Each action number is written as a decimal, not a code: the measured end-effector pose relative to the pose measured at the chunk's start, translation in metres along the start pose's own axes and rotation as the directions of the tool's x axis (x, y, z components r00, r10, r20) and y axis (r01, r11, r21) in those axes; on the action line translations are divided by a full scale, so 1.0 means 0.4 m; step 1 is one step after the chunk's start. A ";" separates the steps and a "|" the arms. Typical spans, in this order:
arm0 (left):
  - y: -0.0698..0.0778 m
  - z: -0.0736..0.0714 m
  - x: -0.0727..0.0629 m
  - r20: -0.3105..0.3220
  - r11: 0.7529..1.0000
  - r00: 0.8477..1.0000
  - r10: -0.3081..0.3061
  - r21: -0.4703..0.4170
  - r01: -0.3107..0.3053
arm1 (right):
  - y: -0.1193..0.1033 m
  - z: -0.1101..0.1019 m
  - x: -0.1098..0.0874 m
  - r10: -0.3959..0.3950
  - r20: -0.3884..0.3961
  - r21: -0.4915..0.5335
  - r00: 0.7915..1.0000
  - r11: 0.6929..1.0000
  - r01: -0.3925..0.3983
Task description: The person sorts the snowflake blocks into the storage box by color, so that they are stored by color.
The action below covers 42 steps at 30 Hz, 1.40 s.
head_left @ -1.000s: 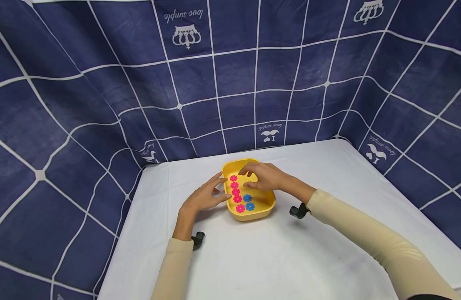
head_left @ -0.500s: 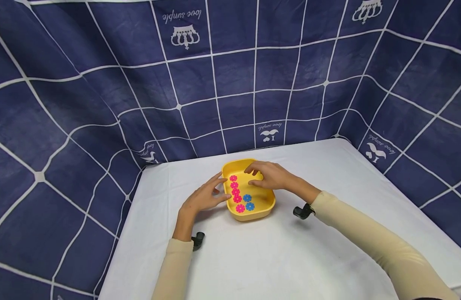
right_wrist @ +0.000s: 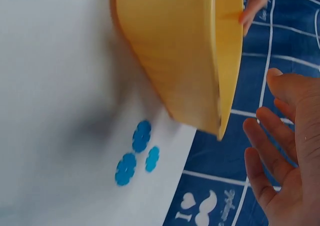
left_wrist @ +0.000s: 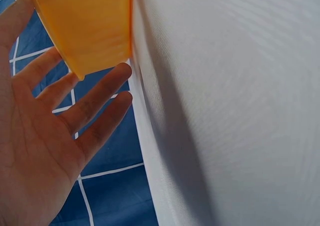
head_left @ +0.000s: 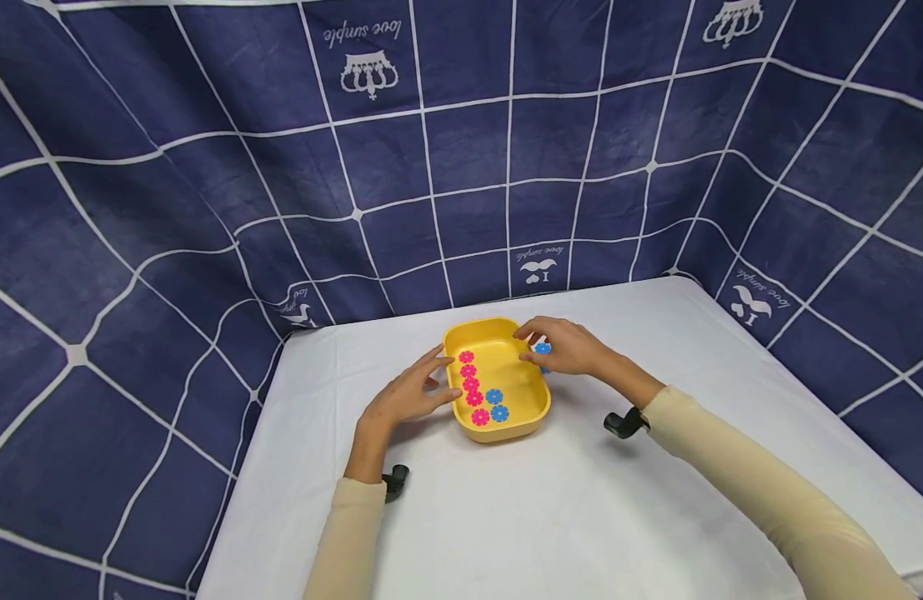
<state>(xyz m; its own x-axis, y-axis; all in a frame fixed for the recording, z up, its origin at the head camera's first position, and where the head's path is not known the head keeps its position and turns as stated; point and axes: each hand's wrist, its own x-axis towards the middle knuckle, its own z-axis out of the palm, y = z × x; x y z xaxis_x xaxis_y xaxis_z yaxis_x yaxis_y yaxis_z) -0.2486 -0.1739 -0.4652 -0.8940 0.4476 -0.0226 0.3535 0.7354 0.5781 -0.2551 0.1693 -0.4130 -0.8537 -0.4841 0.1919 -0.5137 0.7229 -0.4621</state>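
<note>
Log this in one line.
left hand: at tray rim; right hand: empty, by tray; pink discs: five in tray; blue discs: two in tray, three on table

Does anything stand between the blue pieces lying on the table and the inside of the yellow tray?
Yes: the side wall of the yellow tray rises between. Nothing else on the table separates the blue pieces from it.

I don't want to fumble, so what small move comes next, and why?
Probably lower the right hand to the three blue pieces lying on the white table beside the yellow bin, since that hand looks empty and hovers near them.
</note>
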 end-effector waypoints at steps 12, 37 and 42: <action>0.001 -0.006 -0.004 -0.015 1.000 1.000 0.017 -0.017 -0.017 | 0.058 -0.038 -0.037 0.045 -0.069 -0.014 0.997 0.999 -0.046; 0.003 -0.006 -0.004 0.003 0.999 1.000 0.029 -0.031 -0.029 | 0.128 -0.066 -0.082 0.129 -0.115 0.004 0.985 0.992 -0.130; 0.002 -0.002 -0.004 0.003 0.999 1.000 0.027 -0.028 -0.027 | 0.142 -0.046 -0.086 0.143 -0.087 -0.006 0.986 0.990 -0.144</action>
<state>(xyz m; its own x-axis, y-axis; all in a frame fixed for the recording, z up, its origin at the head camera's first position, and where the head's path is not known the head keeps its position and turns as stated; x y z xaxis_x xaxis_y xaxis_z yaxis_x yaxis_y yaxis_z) -0.2473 -0.1744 -0.4643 -0.8833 0.4687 -0.0092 0.3696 0.7083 0.6014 -0.2565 0.2360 -0.4300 -0.9224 -0.3310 0.1989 -0.3861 0.7878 -0.4798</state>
